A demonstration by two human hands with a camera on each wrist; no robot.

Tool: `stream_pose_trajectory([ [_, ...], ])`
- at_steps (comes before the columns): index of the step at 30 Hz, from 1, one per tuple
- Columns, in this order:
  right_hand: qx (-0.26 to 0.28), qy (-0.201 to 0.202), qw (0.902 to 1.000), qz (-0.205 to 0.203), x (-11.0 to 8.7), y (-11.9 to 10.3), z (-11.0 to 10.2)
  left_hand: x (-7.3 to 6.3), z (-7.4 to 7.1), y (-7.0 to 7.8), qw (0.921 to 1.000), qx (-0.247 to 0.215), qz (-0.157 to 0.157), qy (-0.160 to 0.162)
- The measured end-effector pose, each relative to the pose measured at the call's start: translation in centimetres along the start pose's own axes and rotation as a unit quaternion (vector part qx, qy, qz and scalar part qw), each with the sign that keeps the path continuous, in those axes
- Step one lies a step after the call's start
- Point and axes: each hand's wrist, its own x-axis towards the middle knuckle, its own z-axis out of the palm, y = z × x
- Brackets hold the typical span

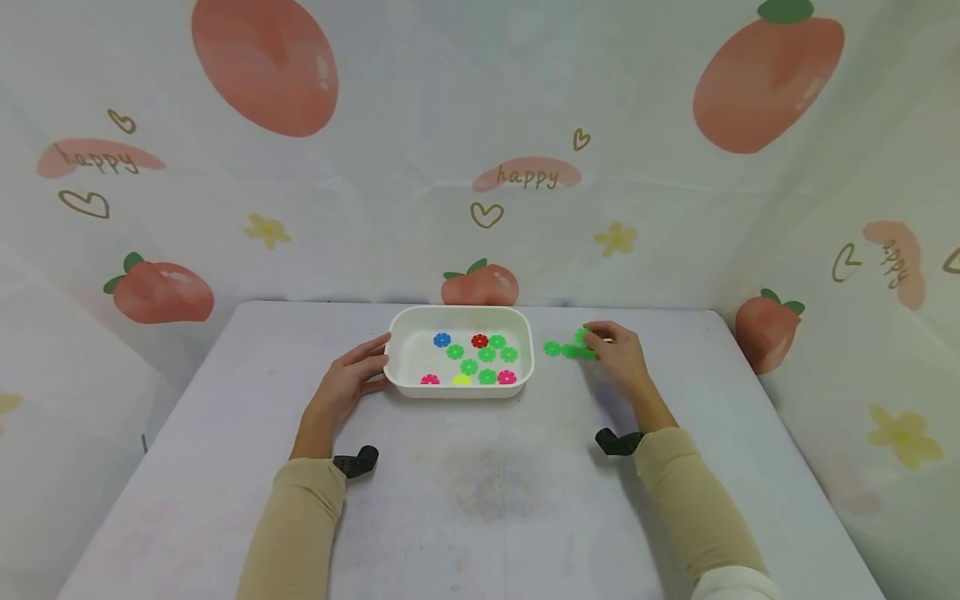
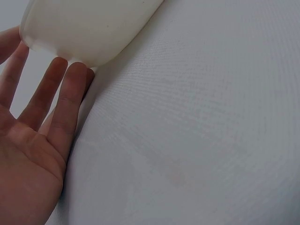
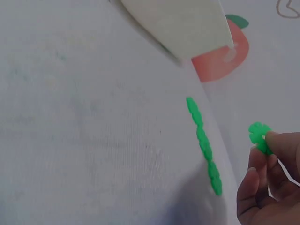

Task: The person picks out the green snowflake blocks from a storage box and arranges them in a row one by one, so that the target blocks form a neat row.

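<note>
My right hand (image 1: 618,354) pinches green piece (image 3: 258,134), green row (image 3: 203,143) at nine o'clock; straight-fingered left hand (image 1: 347,385) touches tray (image 1: 459,392). Likely joining step; next needs aligning.

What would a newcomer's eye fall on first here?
Probably the white tray of bright discs near the table's far edge, the left hand at its left end. Right of it, the right hand pinches a green disc near a row of green pieces. Behind, large fruit prints decorate the backdrop.

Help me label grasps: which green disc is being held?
The green disc pinched by the right hand: it is raised off the table, while the others lie in the tray or the row beside it.
</note>
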Motion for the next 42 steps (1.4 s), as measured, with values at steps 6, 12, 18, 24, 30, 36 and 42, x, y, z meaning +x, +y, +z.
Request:
stream_pose_trajectory([
  [6,-0.058,0.023,0.9981,0.001,-0.1,0.8,-1.2,0.1,-0.1,-0.1,1.0,0.006,0.003,-0.002],
  [12,-0.123,0.057,0.9904,-0.027,-0.1,1.5,-1.9,0.1,-0.1,0.1,1.0,0.006,-0.004,-0.002],
  [18,-0.162,0.075,0.9833,-0.035,-0.1,2.1,-2.4,-0.6,0.2,1.0,0.9999,0.006,-0.009,-0.007],
  [24,-0.184,0.071,0.9799,-0.025,0.0,2.4,-2.4,-1.4,0.7,2.1,0.9999,0.009,-0.009,-0.01],
  [30,-0.199,0.071,0.9772,-0.026,0.3,2.4,-2.1,-0.1,0.1,0.4,0.9999,0.011,0.004,0.002],
  [36,-0.22,0.059,0.9733,-0.026,0.5,2.1,-1.8,0.2,0.0,0.0,0.9999,0.009,0.003,0.006],
  [42,-0.263,0.031,0.9639,-0.031,0.3,1.8,-1.6,0.0,-0.1,0.0,1.0,0.005,0.002,0.005],
])
